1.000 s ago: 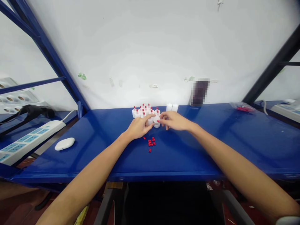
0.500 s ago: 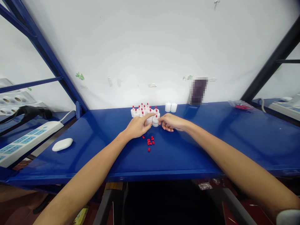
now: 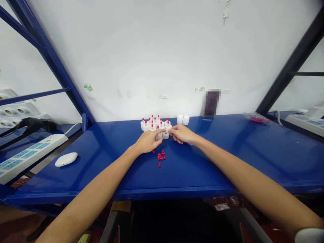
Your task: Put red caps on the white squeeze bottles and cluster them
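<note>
Left hand (image 3: 147,142) and right hand (image 3: 181,134) still meeting at a small white bottle (image 3: 165,134) at the front of the bottle cluster (image 3: 154,123), fingers pinched on it, red caps (image 3: 160,156) just below, hands little changed from a moment before, blue table (image 3: 227,158)

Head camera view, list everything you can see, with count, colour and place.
small bottles: about a dozen, white with red caps, clustered at bench rear
uncapped bottles: two, white, right of cluster
loose caps: about eight, red, in front of cluster
bench: one, blue
mouse: one, white, bench left
power strip: one, white, far left
bag: one, clear, red bits, far right
left hand: fingertips at cluster's front bottle
right hand: touching the same bottle
</note>
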Demonstrator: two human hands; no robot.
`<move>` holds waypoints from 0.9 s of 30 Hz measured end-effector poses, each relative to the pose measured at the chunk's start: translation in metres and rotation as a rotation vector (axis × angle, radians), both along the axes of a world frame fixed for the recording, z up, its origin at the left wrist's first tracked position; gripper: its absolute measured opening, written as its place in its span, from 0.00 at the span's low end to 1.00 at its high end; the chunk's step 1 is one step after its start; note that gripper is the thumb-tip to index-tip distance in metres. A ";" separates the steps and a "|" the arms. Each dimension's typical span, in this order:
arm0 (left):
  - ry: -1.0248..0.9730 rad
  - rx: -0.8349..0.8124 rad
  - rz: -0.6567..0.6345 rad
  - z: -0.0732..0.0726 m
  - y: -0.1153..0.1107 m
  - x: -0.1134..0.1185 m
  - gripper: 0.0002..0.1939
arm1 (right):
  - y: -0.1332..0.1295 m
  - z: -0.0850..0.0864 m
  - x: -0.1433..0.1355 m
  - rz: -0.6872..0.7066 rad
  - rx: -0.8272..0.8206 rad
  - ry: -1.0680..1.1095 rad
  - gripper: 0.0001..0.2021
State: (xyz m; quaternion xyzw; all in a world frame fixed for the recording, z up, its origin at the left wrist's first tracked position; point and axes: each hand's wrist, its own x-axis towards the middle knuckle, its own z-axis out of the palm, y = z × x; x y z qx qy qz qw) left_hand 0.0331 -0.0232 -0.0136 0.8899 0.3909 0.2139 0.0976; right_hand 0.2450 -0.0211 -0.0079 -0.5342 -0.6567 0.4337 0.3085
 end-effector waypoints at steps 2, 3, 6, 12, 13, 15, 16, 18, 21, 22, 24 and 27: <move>0.003 0.004 0.003 0.000 0.000 0.000 0.23 | -0.002 0.002 0.002 -0.028 0.176 -0.118 0.05; 0.006 0.008 0.005 0.000 0.000 0.000 0.23 | -0.003 0.003 0.003 -0.014 0.302 -0.185 0.03; 0.009 0.010 0.005 0.001 0.000 0.000 0.23 | -0.007 0.005 0.004 0.134 0.608 -0.290 0.12; -0.025 0.009 -0.019 0.001 -0.001 0.001 0.22 | -0.009 0.002 0.001 0.126 0.727 -0.293 0.02; -0.031 0.008 -0.018 0.001 -0.001 0.001 0.23 | -0.009 0.002 0.001 0.124 0.724 -0.293 0.03; -0.039 0.008 -0.015 0.000 0.000 0.000 0.23 | -0.010 0.002 0.001 0.146 0.709 -0.312 0.08; -0.039 0.011 -0.017 0.000 0.000 0.000 0.24 | -0.010 0.002 0.001 0.156 0.709 -0.331 0.10; -0.039 0.017 -0.030 -0.001 0.001 0.000 0.24 | -0.010 0.002 0.002 0.156 0.731 -0.377 0.10; -0.048 0.013 -0.042 -0.002 0.001 0.000 0.24 | -0.009 0.002 0.002 0.139 0.777 -0.427 0.10; -0.051 0.009 -0.043 -0.002 0.001 0.000 0.24 | -0.009 0.002 0.001 0.142 0.786 -0.437 0.09; -0.055 0.006 -0.047 -0.002 0.001 0.000 0.23 | -0.008 0.001 0.001 0.149 0.787 -0.442 0.07; -0.061 0.003 -0.047 -0.001 0.000 0.000 0.23 | -0.007 -0.001 0.000 0.136 0.780 -0.402 0.05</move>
